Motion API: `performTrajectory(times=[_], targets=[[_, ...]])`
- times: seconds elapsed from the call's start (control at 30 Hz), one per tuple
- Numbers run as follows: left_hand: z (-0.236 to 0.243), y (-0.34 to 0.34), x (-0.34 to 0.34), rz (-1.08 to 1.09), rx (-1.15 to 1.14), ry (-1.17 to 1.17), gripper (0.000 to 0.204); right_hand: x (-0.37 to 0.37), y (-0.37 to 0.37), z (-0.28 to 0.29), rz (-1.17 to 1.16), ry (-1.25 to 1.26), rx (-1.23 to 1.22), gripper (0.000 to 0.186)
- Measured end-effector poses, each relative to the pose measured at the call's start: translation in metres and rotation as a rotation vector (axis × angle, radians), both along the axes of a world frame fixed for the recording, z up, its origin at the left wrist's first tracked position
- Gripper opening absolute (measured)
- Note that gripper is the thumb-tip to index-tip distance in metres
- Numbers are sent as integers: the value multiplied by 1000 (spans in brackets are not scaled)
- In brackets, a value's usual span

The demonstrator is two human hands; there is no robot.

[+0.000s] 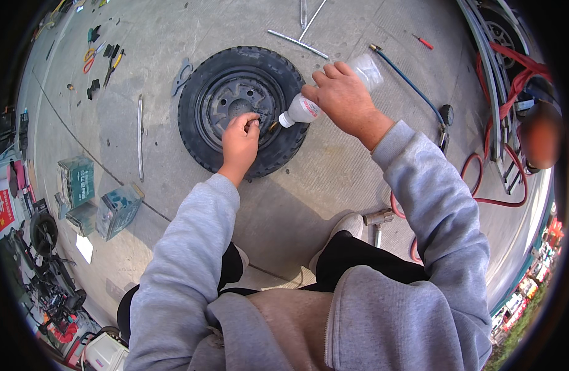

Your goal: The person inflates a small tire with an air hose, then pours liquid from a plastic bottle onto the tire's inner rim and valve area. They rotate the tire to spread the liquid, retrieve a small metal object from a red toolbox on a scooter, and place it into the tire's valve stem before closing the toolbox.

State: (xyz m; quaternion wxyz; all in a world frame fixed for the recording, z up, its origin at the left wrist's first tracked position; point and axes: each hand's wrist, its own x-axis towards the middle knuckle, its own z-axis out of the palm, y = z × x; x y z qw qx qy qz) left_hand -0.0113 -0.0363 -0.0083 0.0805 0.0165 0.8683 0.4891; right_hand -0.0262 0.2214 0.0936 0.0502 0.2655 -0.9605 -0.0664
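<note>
The right hand [343,94] grips a tilted bottle [305,109] at the wheel's [193,117] three o'clock. At six, the left hand [239,145] curls, contents unclear.

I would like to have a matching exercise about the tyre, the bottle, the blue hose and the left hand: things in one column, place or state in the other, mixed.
Things:
1. Tyre
2. Bottle
3. Blue hose
4. Left hand

Place or state:
A. Tipped, held in the right hand
B. Leads toward a round gauge
C. Fingers bent, over the metal rim
D. Black, lying flat

Right pairs: 1-D, 2-A, 3-B, 4-C.
</note>
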Motion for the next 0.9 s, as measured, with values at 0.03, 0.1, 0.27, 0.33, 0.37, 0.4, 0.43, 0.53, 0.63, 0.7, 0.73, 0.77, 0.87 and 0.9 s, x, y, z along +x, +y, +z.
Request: performTrajectory(times=[0.03,0.1,0.27,0.33,0.37,0.4,0.43,0.53,0.63,0.7,0.73,0.77,0.87,0.9], targets=[[3,4,1,-16,4,0,19,-1,-1,0,15,13,6,16],[7,9,3,-34,-9,27,19,-3,-3,1,14,-26,51,20],[11,10,2,-58,-21,73,18,-6,-6,3,50,40,67,13],[10,9,3,-62,-34,77,17,-7,-7,5,68,41,48,11],[10,8,3,-64,-47,75,17,-8,-8,6,78,28,54,13],[9,8,4,-67,-60,74,16,-9,-9,7,86,15,60,14],[9,8,4,-72,-63,86,16,-10,-11,8,95,1,65,16],[9,8,5,-85,-76,109,15,-13,-15,10,128,-9,68,12],[9,7,5,-89,-90,114,15,-14,-19,10,143,19,108,10],[8,6,5,-96,-84,125,14,-15,-20,10,155,34,71,9],[8,6,5,-105,-84,125,15,-15,-20,10,158,32,56,8],[7,7,6,-112,-80,129,16,-16,-21,10,174,55,51,8],[7,8,7,-132,-98,129,17,-17,-23,10,199,73,63,7],[7,9,7,-138,-113,113,18,-17,-23,10,199,63,73,8]])
